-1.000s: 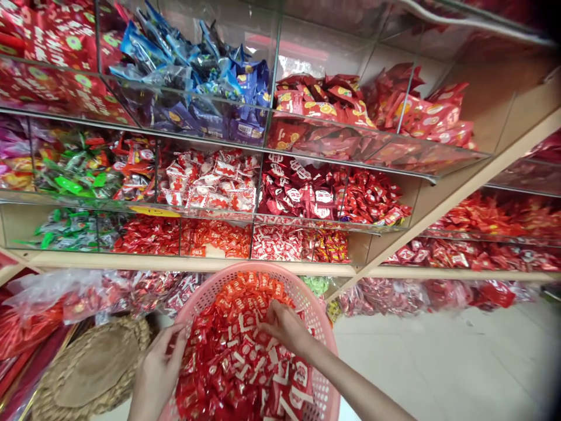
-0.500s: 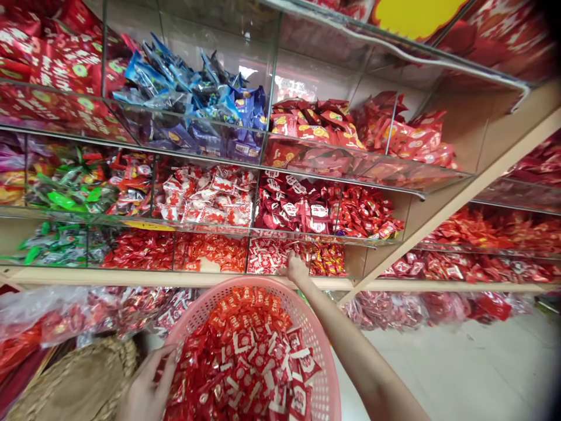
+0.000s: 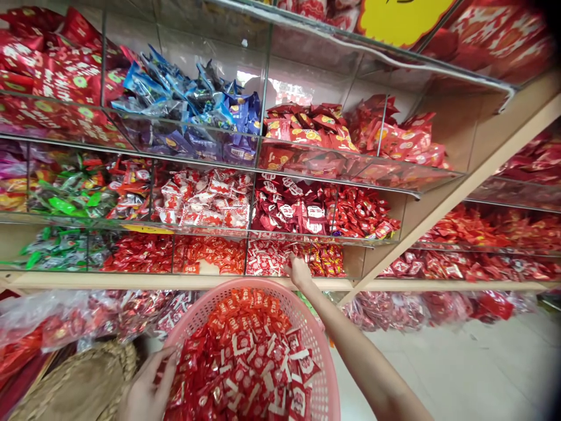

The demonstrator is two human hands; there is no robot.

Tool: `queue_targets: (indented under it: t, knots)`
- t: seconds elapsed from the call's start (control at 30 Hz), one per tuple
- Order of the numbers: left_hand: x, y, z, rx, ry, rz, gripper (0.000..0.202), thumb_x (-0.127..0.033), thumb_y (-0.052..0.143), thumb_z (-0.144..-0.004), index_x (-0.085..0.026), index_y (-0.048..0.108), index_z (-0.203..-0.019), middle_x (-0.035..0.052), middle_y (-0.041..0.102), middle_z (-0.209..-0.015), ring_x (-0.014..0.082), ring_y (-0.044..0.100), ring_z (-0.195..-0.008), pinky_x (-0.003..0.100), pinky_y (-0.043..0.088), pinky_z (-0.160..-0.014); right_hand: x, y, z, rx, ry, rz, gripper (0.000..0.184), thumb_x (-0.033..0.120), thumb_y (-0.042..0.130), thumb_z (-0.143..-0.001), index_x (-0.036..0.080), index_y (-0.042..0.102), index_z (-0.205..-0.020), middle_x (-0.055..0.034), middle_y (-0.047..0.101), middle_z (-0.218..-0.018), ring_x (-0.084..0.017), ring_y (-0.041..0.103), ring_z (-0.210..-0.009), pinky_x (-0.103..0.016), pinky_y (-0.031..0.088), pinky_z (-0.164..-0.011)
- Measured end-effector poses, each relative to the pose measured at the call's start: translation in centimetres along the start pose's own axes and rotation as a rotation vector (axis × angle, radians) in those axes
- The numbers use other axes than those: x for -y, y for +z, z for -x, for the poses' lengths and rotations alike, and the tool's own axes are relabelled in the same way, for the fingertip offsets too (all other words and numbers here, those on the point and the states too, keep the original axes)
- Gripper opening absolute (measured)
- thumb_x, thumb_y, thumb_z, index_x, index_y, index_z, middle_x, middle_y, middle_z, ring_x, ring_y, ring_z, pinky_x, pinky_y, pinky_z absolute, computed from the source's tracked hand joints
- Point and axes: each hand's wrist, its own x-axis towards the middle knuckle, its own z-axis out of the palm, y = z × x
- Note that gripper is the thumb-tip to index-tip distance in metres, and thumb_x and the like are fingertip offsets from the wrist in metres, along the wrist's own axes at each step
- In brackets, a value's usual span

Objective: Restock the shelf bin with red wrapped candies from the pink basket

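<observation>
A pink perforated plastic basket (image 3: 236, 283) sits low in the view, heaped with red-and-white wrapped candies (image 3: 245, 356). My left hand (image 3: 146, 386) is at the basket's left rim, with its fingers curled over the edge. My right hand (image 3: 298, 272) reaches out past the far rim, into the lowest clear shelf bin of red-and-white wrapped candies (image 3: 268, 258). Its fingertips are hidden among the packets, and I cannot tell whether they hold any.
Clear acrylic bins (image 3: 205, 199) of red, green and blue sweets rise in tiers on a wooden ledge (image 3: 131, 282). Bags of red sweets (image 3: 96, 316) lie beneath it. A round woven straw mat (image 3: 83, 389) is at the lower left, and a tiled floor (image 3: 438, 368) at the lower right.
Over the last second my right hand has moved from the basket's candies up to the shelf bin. My left hand has shifted to the rim, and the view has moved slightly.
</observation>
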Motion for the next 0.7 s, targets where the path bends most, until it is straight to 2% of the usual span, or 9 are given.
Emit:
queue_targets:
  t: [0.1,0.2,0.27,0.33,0.4,0.5,0.6,0.7]
  knots:
    - [-0.1,-0.1,0.1,0.014,-0.004,-0.025,0.037,-0.056,0.047,-0.076,-0.025,0.064,-0.086,0.0002,0.071,-0.088,0.0121,0.064,-0.061,0.019,0.051,-0.054,-0.6,-0.7,0.4,-0.093,-0.049,-0.162,0.022,0.025,0.050,-0.084,0.016,0.056,-0.103,-0.0097,0.066,-0.086,-0.018,0.062,-0.077,-0.025,0.039,-0.065]
    - [-0.2,-0.1,0.1,0.039,-0.002,-0.079,0.036,-0.054,0.047,-0.078,-0.025,0.063,-0.091,-0.0003,0.071,-0.091,0.0106,0.062,-0.057,0.019,0.051,-0.055,-0.7,-1.4,1.8,-0.150,-0.108,-0.573,0.024,0.035,0.056,-0.078,0.016,0.058,-0.091,-0.0046,0.064,-0.075,-0.016,0.058,-0.065,-0.025,0.041,-0.060]
    - [-0.4,-0.1,0.2,0.057,-0.003,-0.106,0.035,-0.053,0.046,-0.079,-0.025,0.063,-0.094,-0.0002,0.071,-0.093,0.0101,0.062,-0.056,0.019,0.050,-0.056,-0.4,-1.7,3.5,-0.035,-0.140,-0.867,0.029,0.042,0.059,-0.073,0.017,0.057,-0.088,-0.0023,0.063,-0.072,-0.015,0.056,-0.060,-0.025,0.043,-0.057]
    - [-0.6,0.1,0.3,0.068,0.003,-0.117,0.035,-0.052,0.046,-0.080,-0.025,0.062,-0.095,0.0002,0.071,-0.095,0.0103,0.062,-0.058,0.019,0.050,-0.057,-0.1,-1.6,5.9,0.152,-0.164,-1.048,0.033,0.044,0.062,-0.071,0.017,0.056,-0.089,-0.0013,0.063,-0.073,-0.013,0.056,-0.058,-0.025,0.044,-0.055]
    - [-0.8,0.2,0.4,0.072,0.017,-0.125,0.034,-0.050,0.045,-0.081,-0.025,0.062,-0.097,0.0007,0.070,-0.097,0.0106,0.062,-0.058,0.020,0.051,-0.058,0.1,-1.0,8.4,0.297,-0.163,-1.074,0.036,0.043,0.066,-0.068,0.017,0.057,-0.092,-0.0006,0.063,-0.074,-0.012,0.055,-0.056,-0.024,0.044,-0.053]
    - [-0.7,0.2,0.6,0.063,0.022,-0.147,0.034,-0.049,0.045,-0.081,-0.025,0.062,-0.097,0.0013,0.070,-0.099,0.0112,0.063,-0.059,0.020,0.051,-0.059,-0.1,0.5,11.5,0.389,-0.137,-0.988,0.035,0.041,0.068,-0.068,0.017,0.060,-0.092,0.0002,0.062,-0.073,-0.011,0.054,-0.055,-0.023,0.040,-0.049]
    - [-0.5,0.2,0.7,0.058,0.027,-0.140,0.034,-0.050,0.045,-0.081,-0.024,0.063,-0.096,0.0019,0.070,-0.101,0.0134,0.066,-0.069,0.021,0.051,-0.064,-0.8,1.8,13.3,0.442,-0.133,-0.939,0.028,0.041,0.068,-0.069,0.017,0.062,-0.084,-0.0011,0.062,-0.077,-0.011,0.054,-0.058,-0.022,0.040,-0.049]
    - [-0.3,0.3,0.7,0.062,0.037,-0.102,0.035,-0.050,0.044,-0.082,-0.023,0.062,-0.095,0.0032,0.069,-0.102,0.0147,0.066,-0.077,0.022,0.052,-0.068,-1.0,2.3,14.3,0.544,-0.084,-0.996,0.029,0.042,0.068,-0.068,0.017,0.061,-0.081,-0.0001,0.060,-0.078,-0.010,0.054,-0.055,-0.022,0.040,-0.049]
